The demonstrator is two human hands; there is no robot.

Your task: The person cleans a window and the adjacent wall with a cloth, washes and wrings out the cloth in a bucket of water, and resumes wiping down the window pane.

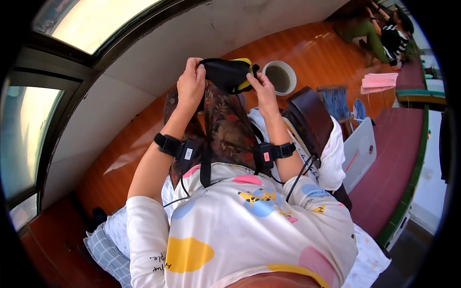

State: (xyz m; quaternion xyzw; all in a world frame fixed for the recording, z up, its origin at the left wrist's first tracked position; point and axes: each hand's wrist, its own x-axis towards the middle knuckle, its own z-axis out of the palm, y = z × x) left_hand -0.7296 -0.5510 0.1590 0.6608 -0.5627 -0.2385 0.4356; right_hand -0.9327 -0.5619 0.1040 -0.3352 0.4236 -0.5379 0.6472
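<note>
Trousers (pixel 225 132) with a dark pattern fill the near view, and out over them a black-and-yellow cloth piece (pixel 222 72) is up in the air between two hands. Left grip (pixel 191 85) pinches its black end; right grip (pixel 265 91) pinches the yellow-trimmed side opposite. It looks light and soft, likely to sag if either side goes slack, hardly fragile, probably not slippery; those two edges seem the sound places to hold. Exactly what it is, hard to say: its underside is out of sight, and the hands cover bits of the edge. Just beyond the right grip stands a pale bucket (pixel 294 79), its murky contents unreadable. Far off, another person (pixel 393 43) sits or crouches, partly lost against the dark lens edge.
</note>
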